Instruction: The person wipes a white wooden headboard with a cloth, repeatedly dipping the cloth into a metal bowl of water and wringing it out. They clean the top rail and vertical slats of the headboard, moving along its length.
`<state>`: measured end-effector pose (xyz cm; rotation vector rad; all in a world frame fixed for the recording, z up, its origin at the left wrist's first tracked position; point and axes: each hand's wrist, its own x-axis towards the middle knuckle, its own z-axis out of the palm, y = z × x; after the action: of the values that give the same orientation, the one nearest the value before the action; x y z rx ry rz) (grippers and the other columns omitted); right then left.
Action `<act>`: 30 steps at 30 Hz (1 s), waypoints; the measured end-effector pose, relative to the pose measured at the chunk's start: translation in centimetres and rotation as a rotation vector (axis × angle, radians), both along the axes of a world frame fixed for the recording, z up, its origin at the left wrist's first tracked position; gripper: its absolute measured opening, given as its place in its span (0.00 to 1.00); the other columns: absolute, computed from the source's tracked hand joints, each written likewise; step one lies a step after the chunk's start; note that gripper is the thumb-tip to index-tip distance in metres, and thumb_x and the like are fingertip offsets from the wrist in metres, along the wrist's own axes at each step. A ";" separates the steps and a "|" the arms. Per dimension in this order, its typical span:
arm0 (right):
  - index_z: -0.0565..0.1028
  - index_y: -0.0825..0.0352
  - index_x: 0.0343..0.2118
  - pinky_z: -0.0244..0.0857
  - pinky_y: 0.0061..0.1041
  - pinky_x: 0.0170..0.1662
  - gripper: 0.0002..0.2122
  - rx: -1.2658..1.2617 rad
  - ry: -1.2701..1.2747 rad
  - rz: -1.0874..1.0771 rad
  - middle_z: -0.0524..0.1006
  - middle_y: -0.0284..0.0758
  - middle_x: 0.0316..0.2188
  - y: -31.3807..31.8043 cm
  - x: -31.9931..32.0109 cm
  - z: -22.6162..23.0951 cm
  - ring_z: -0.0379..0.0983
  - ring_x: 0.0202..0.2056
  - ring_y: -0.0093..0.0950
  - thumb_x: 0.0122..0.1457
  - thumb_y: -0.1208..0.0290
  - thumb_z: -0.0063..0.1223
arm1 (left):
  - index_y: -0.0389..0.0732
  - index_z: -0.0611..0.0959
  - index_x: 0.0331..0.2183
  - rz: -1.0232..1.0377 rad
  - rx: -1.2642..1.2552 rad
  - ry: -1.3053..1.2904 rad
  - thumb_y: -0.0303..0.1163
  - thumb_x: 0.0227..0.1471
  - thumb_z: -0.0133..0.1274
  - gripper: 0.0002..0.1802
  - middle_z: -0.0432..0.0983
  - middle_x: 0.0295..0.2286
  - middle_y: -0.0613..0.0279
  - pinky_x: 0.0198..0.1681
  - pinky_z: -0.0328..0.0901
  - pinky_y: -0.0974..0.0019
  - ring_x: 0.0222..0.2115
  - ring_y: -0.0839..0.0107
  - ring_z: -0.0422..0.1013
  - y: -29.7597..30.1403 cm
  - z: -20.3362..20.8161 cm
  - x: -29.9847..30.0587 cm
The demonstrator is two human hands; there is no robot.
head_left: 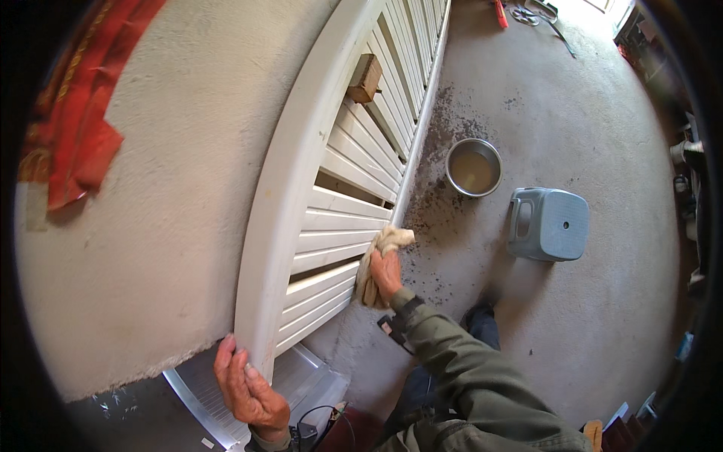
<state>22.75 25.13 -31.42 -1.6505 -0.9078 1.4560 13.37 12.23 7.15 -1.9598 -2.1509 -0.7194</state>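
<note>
A long white slatted panel (260,218) with a broad rounded rail runs along the wall. My right hand (386,275) is closed on a beige cloth (373,264), bunched against the lower ends of the slats. Part of the cloth sticks out beyond the fingers. At the rail's near end, my left hand (256,395) rests with its fingers stretched out, the tips touching the rail's edge. It holds nothing. A small brown wooden block (366,78) sits against the slats farther along.
On the grey floor (602,135) stand a metal basin (474,167) of murky water and a blue-grey plastic stool (553,224). Dark crumbs of dirt lie near the basin. Red paper (86,143) hangs on the wall. A clear ribbed plastic piece (294,388) lies below the panel's near end.
</note>
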 end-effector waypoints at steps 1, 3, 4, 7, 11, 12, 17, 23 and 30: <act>0.78 0.82 0.35 0.67 0.55 0.49 0.23 -0.039 -0.047 0.040 0.78 0.68 0.37 -1.2 -0.4 -1.0 0.77 0.43 0.64 0.63 0.58 0.48 | 0.26 0.78 0.49 0.037 -0.012 0.032 0.20 0.63 0.43 0.16 0.75 0.51 0.31 0.58 0.68 0.43 0.52 0.40 0.74 0.0 0.1 0.1; 0.79 0.80 0.37 0.68 0.52 0.52 0.23 -0.150 -0.004 -0.097 0.79 0.66 0.40 -2.9 -1.6 -2.8 0.77 0.46 0.62 0.63 0.57 0.47 | 0.26 0.78 0.49 0.038 -0.021 0.031 0.22 0.64 0.42 0.16 0.74 0.53 0.34 0.61 0.65 0.44 0.55 0.42 0.72 0.1 0.2 0.3; 0.79 0.80 0.37 0.68 0.52 0.52 0.23 -0.160 -0.037 -0.123 0.79 0.66 0.40 -2.9 -1.8 -3.9 0.77 0.46 0.61 0.64 0.57 0.47 | 0.26 0.78 0.49 0.048 -0.028 0.030 0.23 0.65 0.42 0.16 0.74 0.54 0.36 0.62 0.64 0.45 0.56 0.44 0.71 0.2 0.3 0.4; 0.79 0.79 0.39 0.68 0.52 0.51 0.22 -0.148 -0.131 -0.142 0.80 0.63 0.40 -1.1 -0.9 -7.4 0.77 0.45 0.59 0.65 0.57 0.50 | 0.24 0.79 0.48 0.033 -0.023 0.106 0.25 0.66 0.45 0.16 0.78 0.49 0.33 0.57 0.69 0.42 0.50 0.41 0.76 0.7 0.8 0.7; 0.78 0.78 0.40 0.67 0.51 0.50 0.21 0.099 -0.255 0.015 0.80 0.60 0.39 5.5 2.3 -11.3 0.76 0.44 0.59 0.67 0.58 0.52 | 0.24 0.81 0.44 0.058 -0.017 0.140 0.26 0.67 0.46 0.15 0.79 0.46 0.31 0.55 0.71 0.42 0.47 0.38 0.77 1.2 1.1 1.2; 0.78 0.78 0.41 0.67 0.51 0.49 0.20 0.145 -0.260 -0.017 0.80 0.60 0.39 7.6 3.4 -11.8 0.76 0.44 0.59 0.67 0.58 0.53 | 0.24 0.81 0.44 0.057 -0.011 0.139 0.26 0.67 0.45 0.15 0.79 0.46 0.31 0.55 0.71 0.42 0.47 0.38 0.77 1.4 1.0 1.2; 0.78 0.75 0.44 0.68 0.50 0.50 0.18 0.226 -0.259 0.049 0.81 0.58 0.43 19.8 7.9 -12.3 0.76 0.48 0.57 0.68 0.60 0.53 | 0.23 0.80 0.44 0.111 -0.009 0.219 0.27 0.67 0.46 0.15 0.80 0.43 0.28 0.51 0.72 0.42 0.42 0.38 0.78 1.8 0.5 1.4; 0.77 0.78 0.43 0.69 0.50 0.48 0.22 0.191 -0.250 -0.005 0.81 0.60 0.41 30.7 11.5 -10.9 0.78 0.45 0.57 0.68 0.56 0.53 | 0.23 0.81 0.42 0.111 -0.029 0.314 0.28 0.66 0.45 0.16 0.80 0.39 0.29 0.47 0.72 0.40 0.38 0.38 0.77 2.8 0.4 2.0; 0.79 0.79 0.39 0.70 0.47 0.41 0.24 0.032 0.042 0.016 0.82 0.56 0.32 19.3 7.9 -12.5 0.82 0.36 0.47 0.67 0.54 0.51 | 0.20 0.81 0.39 0.093 -0.009 0.296 0.28 0.65 0.46 0.17 0.80 0.36 0.28 0.45 0.71 0.42 0.36 0.39 0.76 3.9 0.5 2.4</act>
<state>30.69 44.40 -43.89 -1.5874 -0.9188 1.4739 15.81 16.11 7.62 -1.8226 -2.0519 -0.3771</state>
